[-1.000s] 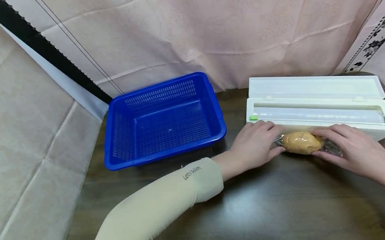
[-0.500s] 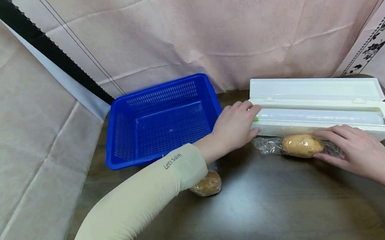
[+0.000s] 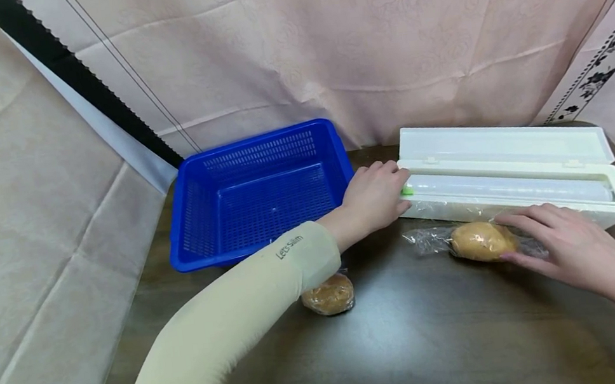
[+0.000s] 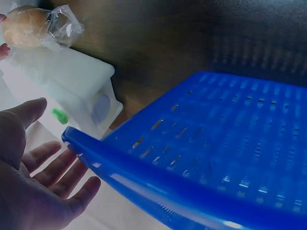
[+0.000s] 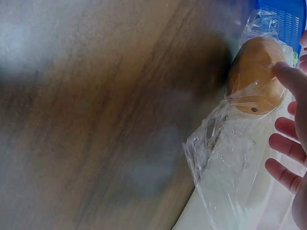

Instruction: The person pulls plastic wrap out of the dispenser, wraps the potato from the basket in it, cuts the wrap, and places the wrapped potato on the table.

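A potato point(image 3: 483, 241) wrapped in plastic film lies on the table along the front of the white cling film dispenser point(image 3: 524, 216). Loose film point(image 3: 430, 240) sticks out from both its ends. My right hand point(image 3: 570, 249) is at its right side; in the right wrist view the thumb touches the potato point(image 5: 256, 79) and the other fingers are spread. At the dispenser's left end, by its green slider point(image 4: 60, 115), is my left hand point(image 4: 43, 177), its fingers loosely extended and holding nothing. A second wrapped potato point(image 3: 329, 295) lies on the table, partly hidden behind my left forearm.
A blue plastic basket point(image 3: 265, 248) stands at the back left, its right rim close to my left hand. The dispenser's lid point(image 3: 503, 143) is raised, showing the film roll point(image 3: 509, 188) inside. Pink cloth point(image 3: 382, 48) hangs behind the dark wooden table point(image 3: 430, 343).
My left hand has let go of the film at the potato's left end and moved left to the dispenser's end. The second potato has come into view. My right hand's fingers have loosened slightly.
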A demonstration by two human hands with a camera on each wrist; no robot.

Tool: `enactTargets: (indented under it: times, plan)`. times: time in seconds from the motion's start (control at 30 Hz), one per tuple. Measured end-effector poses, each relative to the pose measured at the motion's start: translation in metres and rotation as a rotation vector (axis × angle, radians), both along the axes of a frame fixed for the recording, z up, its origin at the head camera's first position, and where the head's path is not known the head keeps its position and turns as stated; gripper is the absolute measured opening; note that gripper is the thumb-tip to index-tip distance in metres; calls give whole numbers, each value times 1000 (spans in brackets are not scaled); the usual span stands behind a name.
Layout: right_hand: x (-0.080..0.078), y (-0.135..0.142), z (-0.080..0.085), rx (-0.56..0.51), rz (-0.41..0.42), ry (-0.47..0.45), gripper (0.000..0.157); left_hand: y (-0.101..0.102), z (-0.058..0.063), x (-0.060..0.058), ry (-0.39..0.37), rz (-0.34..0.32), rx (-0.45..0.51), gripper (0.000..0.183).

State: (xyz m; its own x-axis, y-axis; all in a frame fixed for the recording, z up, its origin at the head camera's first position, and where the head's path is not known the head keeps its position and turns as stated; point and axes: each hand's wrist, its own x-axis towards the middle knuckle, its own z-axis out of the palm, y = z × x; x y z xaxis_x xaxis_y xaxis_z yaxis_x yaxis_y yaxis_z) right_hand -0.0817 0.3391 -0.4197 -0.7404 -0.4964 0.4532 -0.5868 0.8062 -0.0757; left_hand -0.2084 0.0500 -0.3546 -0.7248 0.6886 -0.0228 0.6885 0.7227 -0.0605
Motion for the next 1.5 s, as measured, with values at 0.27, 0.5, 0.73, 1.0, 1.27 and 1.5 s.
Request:
enactTargets:
  times: [0.27,0.5,0.73,1.0,1.27,1.5]
  plan:
    - [1,-2,0,-11,55,4,59,8,-5,0,-32,52,14,51]
    - [2,-6,1,-33,83,14,57,14,-8,0,-31,74,16,55]
    - [0,-10,7,-22,63,14,58,16,-15,1,-48,103,52,54]
    - [-15,-22,24,-32,75,4,56,15,-24,3,-36,159,91,64]
    - [-43,-39,43,-44,131,41,51,17,-27,5,-39,209,146,66]
    - [-67,-53,50,-42,160,34,47,25,-23,8,-74,251,117,64]
